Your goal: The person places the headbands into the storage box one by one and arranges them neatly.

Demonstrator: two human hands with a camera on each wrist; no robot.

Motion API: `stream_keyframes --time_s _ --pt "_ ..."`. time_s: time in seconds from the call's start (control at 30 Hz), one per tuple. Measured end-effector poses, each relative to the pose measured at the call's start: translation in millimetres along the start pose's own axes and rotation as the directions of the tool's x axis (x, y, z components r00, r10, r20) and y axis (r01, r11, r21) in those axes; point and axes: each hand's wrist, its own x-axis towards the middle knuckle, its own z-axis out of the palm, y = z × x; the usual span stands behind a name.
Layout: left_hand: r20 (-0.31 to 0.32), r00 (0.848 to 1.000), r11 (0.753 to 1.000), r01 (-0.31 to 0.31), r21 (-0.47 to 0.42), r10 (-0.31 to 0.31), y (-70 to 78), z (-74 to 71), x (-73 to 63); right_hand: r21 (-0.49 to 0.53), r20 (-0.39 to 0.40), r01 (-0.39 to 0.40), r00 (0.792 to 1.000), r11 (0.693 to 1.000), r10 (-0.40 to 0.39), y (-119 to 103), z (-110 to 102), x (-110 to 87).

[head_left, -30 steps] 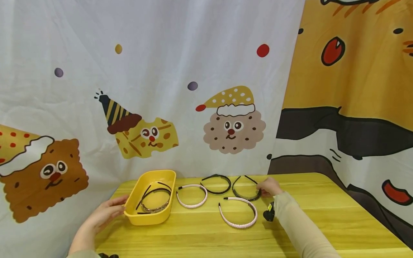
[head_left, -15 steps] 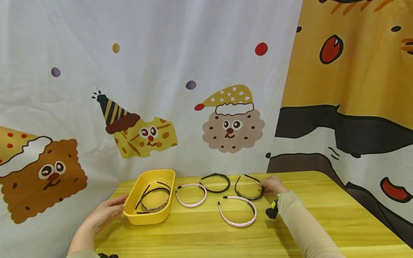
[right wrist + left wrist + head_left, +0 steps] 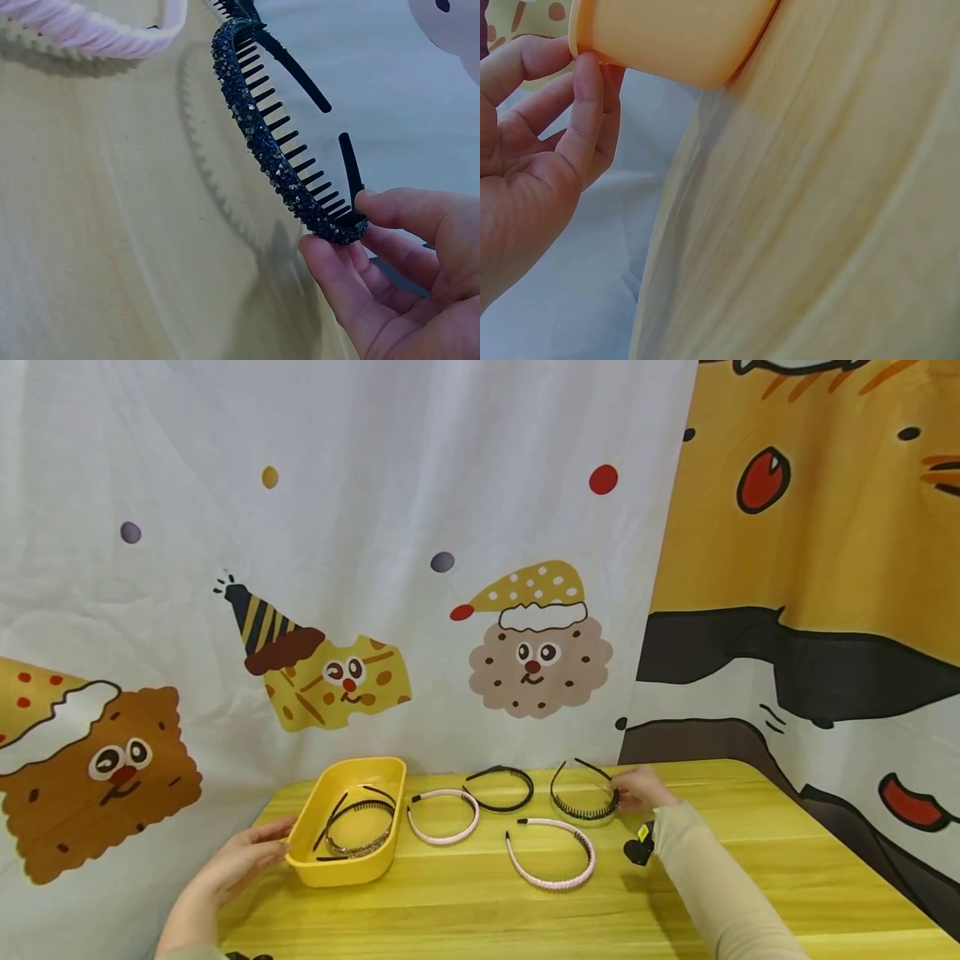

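Observation:
My right hand (image 3: 642, 787) pinches one side of a black headband (image 3: 270, 146) between thumb and fingers. Dark sparkly stones cover its band, and comb teeth line the inside. It is tilted above the table and casts a toothed shadow in the right wrist view. On the left, my left hand (image 3: 238, 860) holds the near-left rim of a yellow plastic basket (image 3: 345, 875), fingertips and thumb at its edge in the left wrist view. Inside the basket lie a black toothed headband (image 3: 341, 811) and a brown-gold glittery headband (image 3: 360, 848), overlapping.
Between the basket and my right hand, a pink headband (image 3: 446, 840) and a plain black headband (image 3: 517, 808) lie on the wooden table (image 3: 450, 918). Nearer to me is a second pink headband (image 3: 555, 885). A white cartoon curtain (image 3: 435, 460) hangs behind the table.
My right hand has shifted slightly right and lifted the black sparkly headband, with its shadow now apart below it. My left hand stays at the basket's rim.

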Motion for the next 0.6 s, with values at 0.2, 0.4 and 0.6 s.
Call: stream_keyframes --time_s 0.2,0.4,0.6 --pt "0.006 1.000 1.000 -0.002 0.005 0.002 -3.1 -1.3 0.6 0.056 0.032 0.040 0.999 0.998 -0.042 -4.1 -6.5 -1.0" --pt "-0.012 1.000 1.000 0.008 0.003 -0.008 -5.3 -1.6 1.6 0.074 0.055 0.081 0.995 0.994 -0.085 -9.8 -8.8 0.3" --pt "-0.017 1.000 1.000 0.014 0.008 -0.014 -3.7 -1.2 1.9 0.079 0.057 0.087 0.994 0.993 -0.092 -18.0 -12.9 0.8"
